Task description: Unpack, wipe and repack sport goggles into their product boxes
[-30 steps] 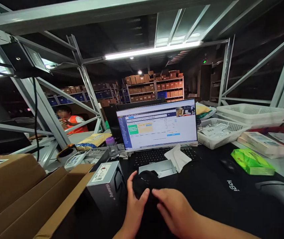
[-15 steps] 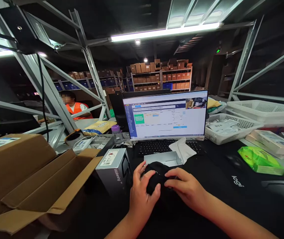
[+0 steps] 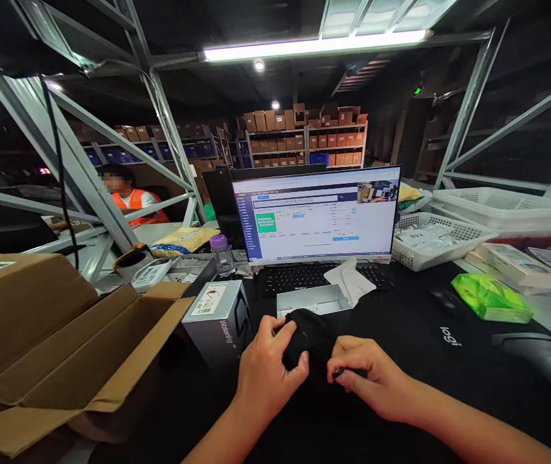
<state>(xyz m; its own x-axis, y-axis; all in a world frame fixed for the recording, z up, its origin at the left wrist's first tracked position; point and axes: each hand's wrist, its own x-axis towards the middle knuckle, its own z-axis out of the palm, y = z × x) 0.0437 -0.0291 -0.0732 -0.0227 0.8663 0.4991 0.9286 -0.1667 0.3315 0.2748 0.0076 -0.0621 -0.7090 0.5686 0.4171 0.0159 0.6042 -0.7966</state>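
Rounded black item [image 3: 310, 330] directly in front of me, low over the black desk mat [image 3: 401, 322]; too dark to say what it is. My left hand [image 3: 271, 361] is clamped on it from the left: fingers spread over its upper left side, thumb bent against the near side, so the thing sits just right of my palm, between both hands. My right hand [image 3: 365, 375] is just beside its lower right edge, thumb and fingers pinched together on a small dark piece [image 3: 338, 373]; whether that piece joins the black item, I cannot tell. Just beyond the item, a shallow pale grey tray [image 3: 314, 299], open side up, with a creased white sheet [image 3: 352, 285] touching its right end and lying partly over the keyboard [image 3: 294, 279]. Left of my left hand, near it, a grey box lettered "Wakening" [image 3: 216, 317] stands upright, label on top. Farther left, a cardboard box [image 3: 38, 322], flaps open. Lit monitor [image 3: 318, 222] behind the keyboard; mouse [image 3: 444, 300] on the mat, well right of both hands.
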